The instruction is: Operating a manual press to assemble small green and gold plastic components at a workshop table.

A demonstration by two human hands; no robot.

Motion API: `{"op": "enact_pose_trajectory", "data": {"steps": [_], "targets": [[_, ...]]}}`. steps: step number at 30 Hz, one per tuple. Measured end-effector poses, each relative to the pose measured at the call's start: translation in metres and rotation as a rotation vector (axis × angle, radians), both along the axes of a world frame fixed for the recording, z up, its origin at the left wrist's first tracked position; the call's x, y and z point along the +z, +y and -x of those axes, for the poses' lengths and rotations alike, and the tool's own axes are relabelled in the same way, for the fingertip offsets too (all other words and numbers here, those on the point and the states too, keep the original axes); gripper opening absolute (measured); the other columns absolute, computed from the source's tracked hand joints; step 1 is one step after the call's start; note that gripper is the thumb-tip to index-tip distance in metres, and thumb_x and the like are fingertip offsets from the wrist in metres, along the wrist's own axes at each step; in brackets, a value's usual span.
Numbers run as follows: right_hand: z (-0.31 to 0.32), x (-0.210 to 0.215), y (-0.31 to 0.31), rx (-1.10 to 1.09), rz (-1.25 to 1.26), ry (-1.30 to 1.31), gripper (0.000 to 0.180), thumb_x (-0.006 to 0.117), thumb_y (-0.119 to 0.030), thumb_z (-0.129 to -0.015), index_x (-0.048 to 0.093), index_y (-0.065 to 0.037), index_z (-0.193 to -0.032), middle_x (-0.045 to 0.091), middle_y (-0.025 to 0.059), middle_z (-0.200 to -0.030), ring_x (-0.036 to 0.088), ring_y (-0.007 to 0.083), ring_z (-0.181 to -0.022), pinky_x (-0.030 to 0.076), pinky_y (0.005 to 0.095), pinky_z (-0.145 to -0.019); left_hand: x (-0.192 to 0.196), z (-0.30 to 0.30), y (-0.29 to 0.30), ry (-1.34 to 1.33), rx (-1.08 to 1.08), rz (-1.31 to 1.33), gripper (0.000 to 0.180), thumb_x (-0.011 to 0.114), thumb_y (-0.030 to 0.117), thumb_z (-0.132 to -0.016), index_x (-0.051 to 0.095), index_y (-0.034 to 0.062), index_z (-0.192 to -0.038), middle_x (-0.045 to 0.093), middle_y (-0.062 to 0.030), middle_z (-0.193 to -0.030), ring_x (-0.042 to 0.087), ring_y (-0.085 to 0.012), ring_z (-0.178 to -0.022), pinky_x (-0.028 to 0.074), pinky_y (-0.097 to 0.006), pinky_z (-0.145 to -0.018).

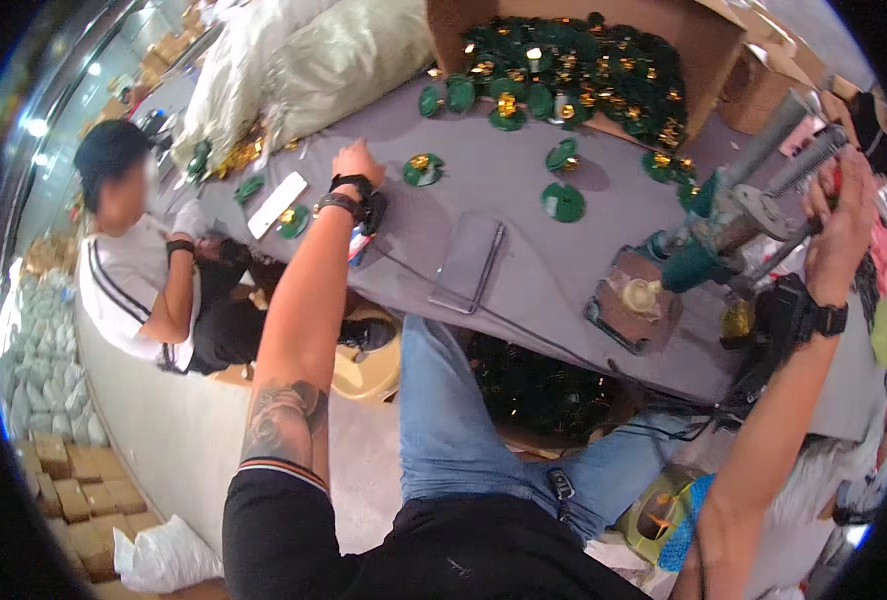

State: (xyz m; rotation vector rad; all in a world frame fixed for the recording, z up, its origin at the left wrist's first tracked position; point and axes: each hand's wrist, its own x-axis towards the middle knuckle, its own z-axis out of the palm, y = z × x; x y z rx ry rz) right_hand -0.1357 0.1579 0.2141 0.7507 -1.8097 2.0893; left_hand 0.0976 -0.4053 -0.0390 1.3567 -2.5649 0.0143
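Observation:
At the right stands a green hand press [708,235], a metal spring at its top. My right hand [843,210] is closed round its lever, near a red knob. Under the press a pale round piece [641,295] sits on the base. My left hand [358,165] reaches over the grey table with curled fingers; whatever they hold is hidden. Nearest to it lies a green disc with a gold centre [423,169]. Two more green discs, one upper [562,155] and one lower [563,202], lie between my hands.
A cardboard box [708,50] at the back spills many green and gold pieces. White sacks [348,70] lie at the back left. A dark flat phone-like slab [468,262] and a white strip [277,205] rest on the table. A person [138,260] sits at the left.

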Motion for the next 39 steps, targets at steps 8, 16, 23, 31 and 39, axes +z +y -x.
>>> {"op": "enact_pose_trajectory", "data": {"steps": [8, 16, 23, 31, 39], "targets": [[-0.001, 0.001, 0.002, 0.034, 0.031, -0.023, 0.03, 0.056, -0.025, -0.107, 0.06, -0.006, -0.13, 0.047, -0.0012, -0.075, 0.035, 0.0066, -0.055, 0.033, 0.0244, -0.054, 0.031, 0.041, 0.134, 0.658, -0.445, -0.43, 0.024, 0.077, 0.012, -0.084, 0.077, 0.0025, -0.106, 0.076, -0.0165, -0.098, 0.075, -0.0203, -0.09, 0.059, -0.033, -0.081], [0.002, -0.003, -0.002, 0.072, 0.062, -0.01, 0.025, 0.058, -0.026, -0.106, 0.062, -0.007, -0.122, 0.047, -0.0007, -0.074, 0.036, 0.0061, -0.054, 0.035, 0.0248, -0.053, -0.005, 0.125, 0.257, 0.697, -0.708, -0.526, 0.032, 0.082, 0.006, -0.078, 0.076, 0.0029, -0.109, 0.075, -0.0117, -0.091, 0.071, -0.0201, -0.083, 0.057, -0.034, -0.077], [0.006, -0.005, 0.002, 0.132, 0.059, 0.005, 0.026, 0.058, -0.032, -0.107, 0.06, -0.007, -0.109, 0.048, -0.0012, -0.073, 0.037, 0.0053, -0.053, 0.035, 0.0243, -0.051, -0.019, 0.144, 0.26, 0.6, -0.6, -0.56, 0.03, 0.085, 0.009, -0.075, 0.077, 0.0015, -0.103, 0.075, -0.0128, -0.087, 0.07, -0.0225, -0.077, 0.056, -0.035, -0.076], [0.01, -0.009, 0.005, 0.144, 0.078, -0.016, 0.027, 0.056, -0.028, -0.108, 0.061, -0.003, -0.115, 0.046, -0.0006, -0.076, 0.032, 0.0053, -0.054, 0.032, 0.0233, -0.053, -0.016, 0.156, 0.261, 0.584, -0.595, -0.543, 0.029, 0.087, 0.013, -0.074, 0.077, 0.0008, -0.1, 0.076, -0.0135, -0.085, 0.071, -0.0219, -0.076, 0.057, -0.034, -0.073], [0.015, -0.012, 0.007, 0.135, 0.066, 0.018, 0.026, 0.054, -0.024, -0.108, 0.061, -0.001, -0.116, 0.047, 0.0006, -0.079, 0.034, 0.0053, -0.056, 0.033, 0.0238, -0.056, -0.019, 0.158, 0.255, 0.53, -0.588, -0.596, 0.03, 0.087, 0.01, -0.075, 0.077, 0.0001, -0.102, 0.076, -0.0121, -0.086, 0.072, -0.0186, -0.079, 0.058, -0.033, -0.075]]}}
